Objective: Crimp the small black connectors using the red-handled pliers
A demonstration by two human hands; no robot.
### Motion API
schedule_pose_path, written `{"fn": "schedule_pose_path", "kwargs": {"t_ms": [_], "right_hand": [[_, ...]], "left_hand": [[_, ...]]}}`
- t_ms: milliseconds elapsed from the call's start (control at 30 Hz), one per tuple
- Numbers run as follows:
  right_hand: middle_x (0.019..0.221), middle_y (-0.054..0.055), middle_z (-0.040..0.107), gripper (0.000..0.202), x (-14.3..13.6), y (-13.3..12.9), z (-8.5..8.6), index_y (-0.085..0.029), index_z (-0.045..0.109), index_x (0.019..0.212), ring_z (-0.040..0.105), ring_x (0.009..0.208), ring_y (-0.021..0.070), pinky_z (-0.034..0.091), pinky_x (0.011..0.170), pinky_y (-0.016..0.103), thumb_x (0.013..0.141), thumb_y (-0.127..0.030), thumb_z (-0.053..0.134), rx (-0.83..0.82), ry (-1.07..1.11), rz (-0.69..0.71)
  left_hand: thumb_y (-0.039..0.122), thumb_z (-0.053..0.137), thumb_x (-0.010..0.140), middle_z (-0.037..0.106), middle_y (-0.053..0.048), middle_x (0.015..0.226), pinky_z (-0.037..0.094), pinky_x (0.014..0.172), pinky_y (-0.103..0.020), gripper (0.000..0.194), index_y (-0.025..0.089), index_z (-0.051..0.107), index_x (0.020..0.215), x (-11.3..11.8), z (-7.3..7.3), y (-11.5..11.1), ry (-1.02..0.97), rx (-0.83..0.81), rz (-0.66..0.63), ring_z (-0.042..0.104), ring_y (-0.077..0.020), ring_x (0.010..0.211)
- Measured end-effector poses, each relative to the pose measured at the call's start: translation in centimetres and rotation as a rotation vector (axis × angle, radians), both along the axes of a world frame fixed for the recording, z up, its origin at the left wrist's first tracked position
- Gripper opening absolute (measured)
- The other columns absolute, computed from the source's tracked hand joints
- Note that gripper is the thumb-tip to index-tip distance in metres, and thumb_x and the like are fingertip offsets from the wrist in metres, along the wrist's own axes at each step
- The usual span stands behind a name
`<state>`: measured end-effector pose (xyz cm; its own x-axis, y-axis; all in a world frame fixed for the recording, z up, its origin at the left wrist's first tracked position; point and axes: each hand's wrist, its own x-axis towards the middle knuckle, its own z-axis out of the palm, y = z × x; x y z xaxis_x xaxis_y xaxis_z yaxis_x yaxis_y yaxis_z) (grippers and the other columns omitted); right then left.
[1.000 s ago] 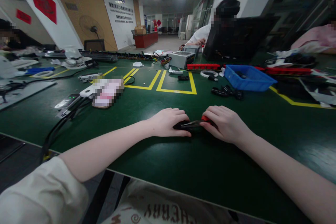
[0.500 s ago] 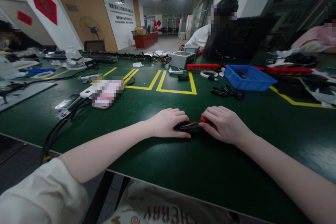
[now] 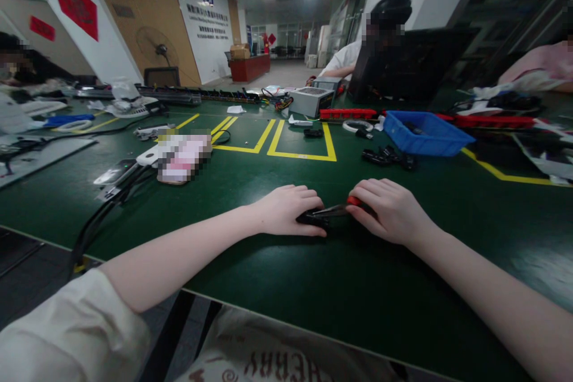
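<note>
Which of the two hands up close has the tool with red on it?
The right hand: it grips the tool by its red handle. The left hand instead holds a small black part.

Head view: single camera, close above the near side of the table, facing forward and down across it.

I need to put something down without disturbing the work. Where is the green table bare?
Bare green tabletop shows between the phone and left hand, between the forearms to the near edge, and between the blue bin and right forearm. Crowded: the far side around the power supply, the left with its black cables, and where the right hand holds red-handled pliers.
</note>
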<state>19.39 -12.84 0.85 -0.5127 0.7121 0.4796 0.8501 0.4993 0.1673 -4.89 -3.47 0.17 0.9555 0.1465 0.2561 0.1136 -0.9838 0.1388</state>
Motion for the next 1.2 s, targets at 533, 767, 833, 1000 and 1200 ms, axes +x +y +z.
{"fn": "schedule_pose_path", "kwargs": {"t_ms": [533, 767, 833, 1000, 1200], "right_hand": [[0.084, 0.008, 0.066, 0.028, 0.06, 0.04, 0.08, -0.018, 0.06, 0.087, 0.057, 0.074, 0.0191, 0.039, 0.067, 0.033, 0.097, -0.039, 0.044, -0.005, 0.008, -0.024], [0.082, 0.008, 0.065, 0.028, -0.29, 0.01, -0.09, -0.018, 0.06, 0.085, 0.056, 0.072, 0.0185, 0.039, 0.066, 0.032, 0.097, -0.039, 0.044, -0.03, 0.01, -0.005], [0.08, 0.007, 0.064, 0.029, -0.39, 0.0, -0.09, -0.018, 0.059, 0.083, 0.055, 0.07, 0.0179, 0.039, 0.066, 0.032, 0.097, -0.039, 0.044, -0.042, 0.013, 0.003], [0.078, 0.007, 0.063, 0.031, -0.57, -0.04, -0.07, -0.018, 0.059, 0.082, 0.054, 0.068, 0.0173, 0.038, 0.064, 0.032, 0.097, -0.04, 0.042, -0.081, 0.029, 0.0], [0.079, 0.007, 0.063, 0.03, -0.83, -0.25, -0.14, -0.018, 0.059, 0.082, 0.054, 0.068, 0.0177, 0.038, 0.064, 0.033, 0.097, -0.04, 0.044, -0.063, 0.022, -0.014]], "left_hand": [[0.058, 0.054, 0.093, 0.065, -0.006, 0.096, 0.044, 0.077, -0.032, 0.043, 0.018, 0.062, 0.104, 0.02, -0.03, 0.04, -0.001, -0.008, 0.0, 0.061, -0.0211, 0.09], [0.058, 0.054, 0.093, 0.065, -0.005, 0.096, 0.044, 0.076, -0.031, 0.043, 0.017, 0.062, 0.105, -0.02, 0.04, -0.05, -0.014, -0.019, -0.005, 0.061, -0.0205, 0.089], [0.058, 0.054, 0.093, 0.065, -0.005, 0.096, 0.044, 0.076, -0.031, 0.044, 0.017, 0.062, 0.105, -0.02, 0.04, -0.05, -0.016, -0.015, -0.007, 0.061, -0.0205, 0.089], [0.058, 0.055, 0.093, 0.065, -0.006, 0.097, 0.044, 0.077, -0.032, 0.043, 0.018, 0.062, 0.105, -0.03, 0.02, -0.03, -0.01, -0.014, -0.001, 0.061, -0.0203, 0.089], [0.058, 0.057, 0.091, 0.065, -0.006, 0.097, 0.045, 0.078, -0.032, 0.042, 0.018, 0.062, 0.105, -0.04, -0.15, 0.07, -0.013, -0.024, -0.001, 0.061, -0.0205, 0.09]]}}
